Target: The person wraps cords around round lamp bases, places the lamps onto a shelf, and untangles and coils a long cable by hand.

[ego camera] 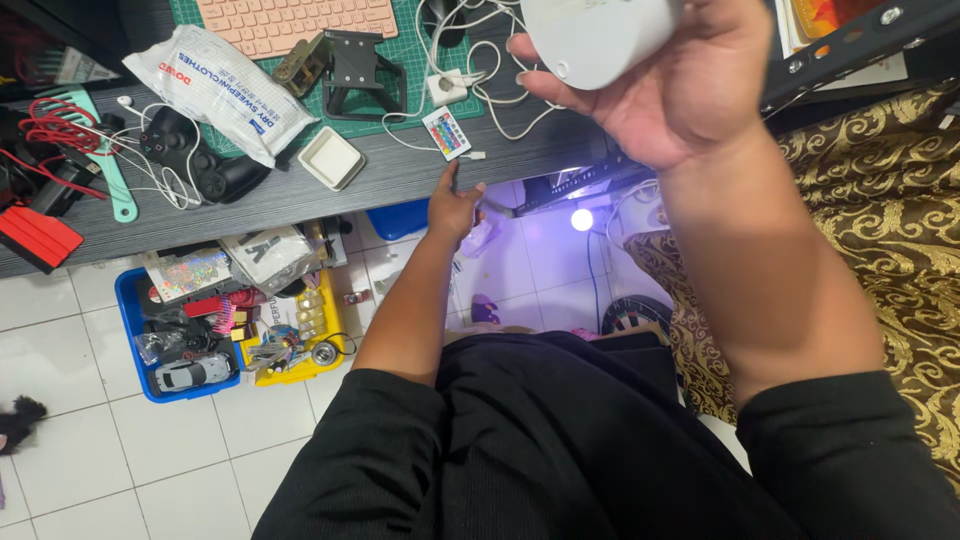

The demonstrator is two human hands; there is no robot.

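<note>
From the head camera, the right hand (690, 85) is gripping a pale grey rounded object (598, 38), its fingers wrapping around the lower curve and holding it up close to the camera, above the tabletop's (300, 195) near edge. The object's upper part is running out of the picture, so its full shape is not showing. The left hand (452, 208) is hanging lower, beside the tabletop's edge, its fingers drawn together around a thin dark item (455, 178) too small to make out. On the tabletop, a small remote with coloured buttons (447, 133) is lying just beside a white cable (490, 95), near a green cutting mat (400, 70), a black game controller (195, 155), a white packet (225, 88) and a pink keyboard (295, 20). Below, on the tiled floor (90, 440), a blue tray (135, 330) is holding odds and ends.
</note>
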